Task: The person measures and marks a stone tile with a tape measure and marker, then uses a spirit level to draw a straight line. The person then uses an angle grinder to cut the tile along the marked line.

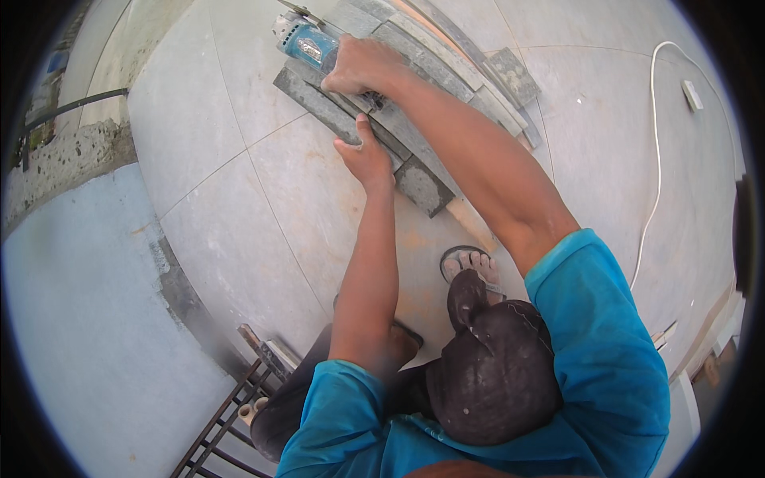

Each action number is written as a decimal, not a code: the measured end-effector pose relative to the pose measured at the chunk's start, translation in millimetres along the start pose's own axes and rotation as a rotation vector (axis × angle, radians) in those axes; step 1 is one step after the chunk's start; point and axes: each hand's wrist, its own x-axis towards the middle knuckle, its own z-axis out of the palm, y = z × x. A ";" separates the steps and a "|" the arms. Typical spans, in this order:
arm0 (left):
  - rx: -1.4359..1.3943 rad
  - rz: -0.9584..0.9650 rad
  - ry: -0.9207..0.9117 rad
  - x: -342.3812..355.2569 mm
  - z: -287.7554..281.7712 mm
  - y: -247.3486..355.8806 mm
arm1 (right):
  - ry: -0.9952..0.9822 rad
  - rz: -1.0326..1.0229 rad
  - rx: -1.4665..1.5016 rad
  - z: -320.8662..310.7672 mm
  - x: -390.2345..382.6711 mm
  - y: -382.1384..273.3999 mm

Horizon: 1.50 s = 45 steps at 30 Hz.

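A blue angle grinder (309, 45) lies at the top of the view, and my right hand (358, 65) is closed around its body. Its metal front end points to the far left. Beneath it, several grey stone strips (422, 60) are laid side by side on the floor. My left hand (369, 163) grips the near edge of one grey stone strip (315, 102), its thumb lying against the stone and the other fingers partly hidden. Close to this hand sits a short dark stone block (422, 187). The contact between grinder and stone is hidden by my right hand.
A wood piece (472, 223) lies between the stones and my sandaled foot (470, 261). White cable (656, 119) curves across the tiled floor (598, 103) on the right. A black metal grille (211, 446) stands at the lower left, beside a pale blue surface (88, 303).
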 end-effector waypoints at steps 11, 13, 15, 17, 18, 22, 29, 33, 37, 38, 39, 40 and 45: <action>-0.012 0.028 0.021 4.6 0.2 -8.1 | -0.002 0.028 0.013 -2.2 -14.4 -0.5; -0.006 0.024 0.025 4.6 0.6 -7.2 | -0.025 0.029 0.018 -3.2 -12.1 -2.7; -0.003 0.019 0.015 4.1 0.1 -5.6 | -0.028 0.021 0.020 -3.4 -8.6 -3.1; -0.002 0.011 -0.006 2.5 -1.5 -2.2 | -0.012 0.004 0.020 -1.2 -5.1 -1.8; 0.000 0.011 0.000 2.5 -1.0 -2.5 | -0.012 0.002 0.024 -0.2 -3.7 -0.7; -0.004 0.005 0.012 0.3 -1.2 0.1 | -0.014 -0.013 0.025 -0.1 -3.6 -1.7; 0.009 0.002 0.013 1.6 -1.7 -0.6 | -0.009 -0.005 0.018 -1.0 -4.1 -3.2; 0.016 0.010 0.020 1.7 -1.6 -0.1 | -0.002 -0.008 0.002 -0.5 -5.2 -3.1; 0.027 0.001 0.013 0.7 -1.4 3.2 | -0.007 0.000 0.015 -3.2 -10.7 -2.2; 0.027 0.002 0.019 1.2 -2.0 2.4 | -0.005 -0.002 0.021 -3.4 -13.4 -2.9; 0.028 0.003 0.022 1.2 -2.7 1.3 | -0.006 -0.002 0.022 -3.7 -16.0 -3.5; 0.030 0.002 0.021 -0.5 -2.8 3.3 | -0.006 0.001 0.022 -3.7 -17.5 -2.0; 0.041 0.004 0.007 -2.0 -4.0 5.7 | -0.007 0.014 0.020 -1.4 -20.9 3.4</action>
